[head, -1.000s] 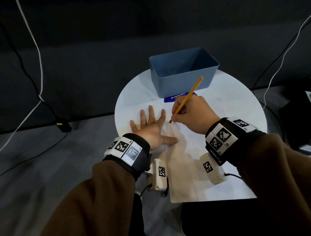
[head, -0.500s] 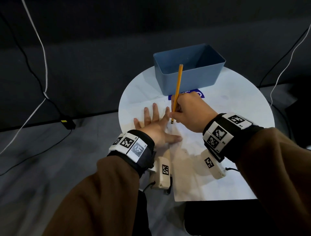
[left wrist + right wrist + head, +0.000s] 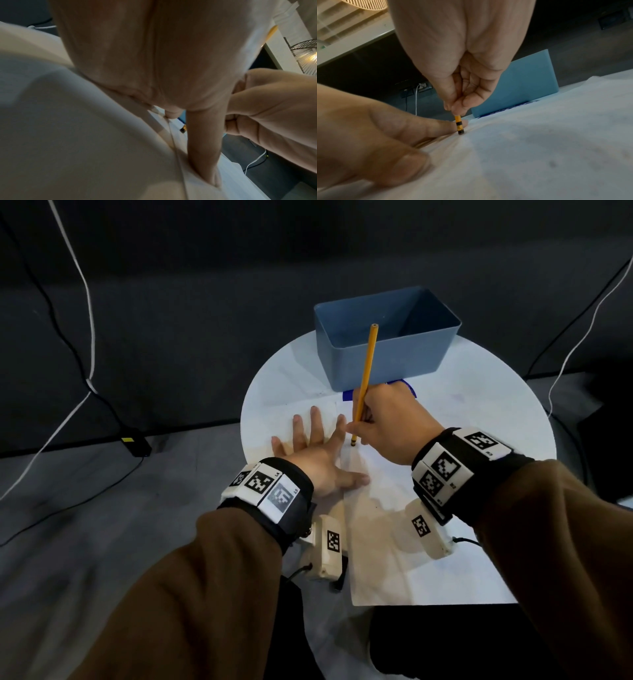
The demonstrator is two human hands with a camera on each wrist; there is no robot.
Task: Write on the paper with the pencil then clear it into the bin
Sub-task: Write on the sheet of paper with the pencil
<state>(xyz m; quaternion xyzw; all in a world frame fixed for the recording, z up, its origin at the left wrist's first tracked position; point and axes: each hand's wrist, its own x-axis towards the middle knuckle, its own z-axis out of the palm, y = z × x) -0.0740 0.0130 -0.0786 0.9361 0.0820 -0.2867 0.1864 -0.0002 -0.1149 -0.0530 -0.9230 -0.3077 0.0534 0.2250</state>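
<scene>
A white paper [image 3: 394, 542] lies on the round white table [image 3: 479, 392]. My left hand [image 3: 315, 450] presses flat on its left part, fingers spread. To its right, my right hand [image 3: 387, 419] pinches a yellow pencil [image 3: 368, 361] that stands almost upright. In the right wrist view the pencil [image 3: 458, 121] has its black-banded end down on the paper [image 3: 539, 148], just beside the index finger of the left hand [image 3: 376, 128]. The blue bin [image 3: 411, 361] stands open behind both hands at the table's far edge.
A blue label [image 3: 347, 395] on the table shows between the bin and the paper. Black and white cables [image 3: 89, 378] run over the grey floor at left, and more hang at right. The paper's near edge overhangs the table.
The pencil has swung from leaning to the right to nearly upright, its lower end staying on the paper. The left hand has stayed flat on the sheet.
</scene>
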